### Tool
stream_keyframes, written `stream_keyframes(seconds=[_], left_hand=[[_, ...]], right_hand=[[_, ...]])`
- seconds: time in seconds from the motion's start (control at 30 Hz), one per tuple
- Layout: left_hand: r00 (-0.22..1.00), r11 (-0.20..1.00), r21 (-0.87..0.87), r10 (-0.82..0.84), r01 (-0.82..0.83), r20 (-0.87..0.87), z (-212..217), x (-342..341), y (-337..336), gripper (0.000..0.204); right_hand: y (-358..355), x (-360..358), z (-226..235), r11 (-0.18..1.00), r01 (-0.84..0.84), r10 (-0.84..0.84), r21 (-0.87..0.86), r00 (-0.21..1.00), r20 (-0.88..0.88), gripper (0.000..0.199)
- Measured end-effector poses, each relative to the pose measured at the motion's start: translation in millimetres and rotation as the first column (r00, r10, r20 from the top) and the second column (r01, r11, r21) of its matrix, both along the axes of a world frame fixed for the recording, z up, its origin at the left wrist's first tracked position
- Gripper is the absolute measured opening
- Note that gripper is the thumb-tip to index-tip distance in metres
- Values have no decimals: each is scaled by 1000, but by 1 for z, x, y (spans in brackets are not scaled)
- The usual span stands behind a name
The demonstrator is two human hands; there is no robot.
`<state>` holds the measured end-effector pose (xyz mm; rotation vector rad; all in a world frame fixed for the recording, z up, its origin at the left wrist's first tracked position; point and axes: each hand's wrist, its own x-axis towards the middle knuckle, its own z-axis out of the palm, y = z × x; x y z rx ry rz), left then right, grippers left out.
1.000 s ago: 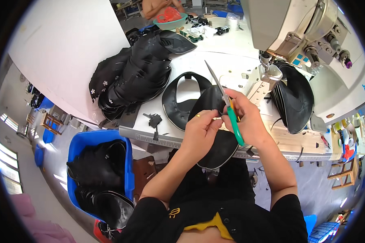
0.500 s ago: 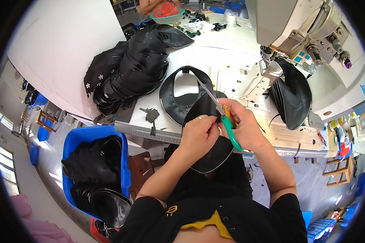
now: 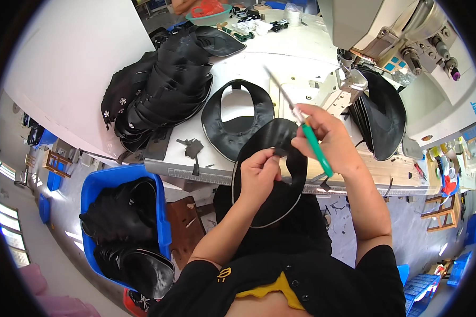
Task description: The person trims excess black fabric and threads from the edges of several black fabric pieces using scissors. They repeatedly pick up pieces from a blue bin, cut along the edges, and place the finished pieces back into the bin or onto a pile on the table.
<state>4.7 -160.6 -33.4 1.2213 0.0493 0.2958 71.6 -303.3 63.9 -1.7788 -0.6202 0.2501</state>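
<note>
My left hand (image 3: 259, 175) is closed, its thumb and fingers pinching the edge of a black shoe upper (image 3: 274, 210). This loop-shaped piece with a pale rim hangs over the table's front edge above my lap. Green-handled scissors (image 3: 316, 150) are gripped in my right hand (image 3: 330, 138), blades pointing up and away to the left, apart from the upper. Just beyond, another black shoe upper (image 3: 210, 120) lies flat on the table as an open ring. A small dark scrap (image 3: 325, 184) shows at the table edge below my right hand.
A sewing machine (image 3: 349, 84) stands at the right, with stacked black uppers (image 3: 382, 124) beside it. A large pile of uppers (image 3: 169, 79) lies at the left. Below it, a blue bin (image 3: 164, 222) holds more. Black scraps (image 3: 192, 148) lie near the metal ruler edge (image 3: 190, 171).
My right hand has lifted the scissors away from the upper, up and to the right. My left hand still pinches the upper, whose opening now shows more.
</note>
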Motion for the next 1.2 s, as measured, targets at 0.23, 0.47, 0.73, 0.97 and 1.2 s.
stream_keyframes(seconds=[0.23,0.47,0.73,0.97,1.2], left_hand=[[999,936,-347,-40,49,35,-17,7,4,11],[995,888,-451,-96,93,16,-16,8,-4,13],[996,852,-518,-85,81,15,-8,12,1,12],[982,854,-487,-178,185,61,-20,12,-3,12],[996,991,-130,-35,24,-82,-7,6,-6,10]], right_hand=[[-49,-16,-10,890,339,-81,-305,775,627,63],[-70,-33,-58,770,489,103,-410,539,836,61],[-61,-26,-63,809,457,63,-371,559,826,60],[-60,-28,-61,770,530,49,-354,505,862,60],[-52,-29,-56,768,495,93,-406,542,835,55]])
